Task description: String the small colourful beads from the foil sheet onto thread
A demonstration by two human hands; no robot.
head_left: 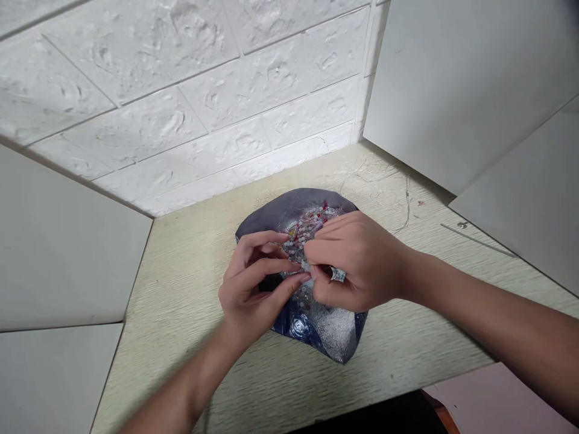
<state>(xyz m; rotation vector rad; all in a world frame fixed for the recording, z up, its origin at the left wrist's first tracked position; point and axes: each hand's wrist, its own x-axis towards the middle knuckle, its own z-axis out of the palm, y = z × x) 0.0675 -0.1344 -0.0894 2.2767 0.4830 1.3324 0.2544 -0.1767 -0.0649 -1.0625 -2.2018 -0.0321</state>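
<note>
A dark blue cloth (275, 212) lies spread on the pale wooden tabletop (181, 283), with a silvery patch at its near end. A heap of small white, red and clear beads (304, 232) rests on its middle. My left hand (253, 283) hovers over the cloth with fingers curled and fingertips pinched toward the beads. My right hand (353, 259) meets it from the right, fingers pinched on a small beaded piece (337, 275) that sticks out below the knuckles. What the left fingertips hold is too small to name.
A white brick-pattern wall (203, 96) rises behind the table. Grey panels (452, 90) stand at the left and right sides. A thin metal needle or wire (474, 238) lies on the table at the right, with loose threads (402, 199) near the back corner.
</note>
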